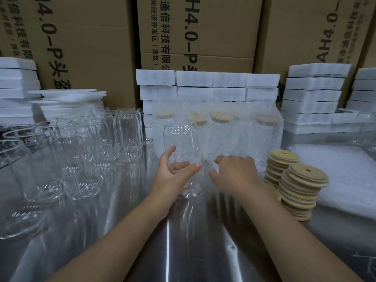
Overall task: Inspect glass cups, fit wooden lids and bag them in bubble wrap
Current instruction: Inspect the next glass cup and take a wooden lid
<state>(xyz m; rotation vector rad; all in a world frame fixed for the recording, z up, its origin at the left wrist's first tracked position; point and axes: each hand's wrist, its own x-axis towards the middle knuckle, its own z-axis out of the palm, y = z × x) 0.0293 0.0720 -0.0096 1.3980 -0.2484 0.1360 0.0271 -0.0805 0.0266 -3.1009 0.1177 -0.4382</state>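
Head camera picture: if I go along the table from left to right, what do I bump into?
Bunch of empty glass cups → left hand, holding one cup → right hand → stacks of wooden lids → pile of bubble wrap.

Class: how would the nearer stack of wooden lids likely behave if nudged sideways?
The stack of wooden lids would probably shed lids or topple: it is tall and the discs already sit unevenly offset. Each lid looks thin and stiff, so likely light and rigid. A fallen round lid might roll on the shiny metal table.
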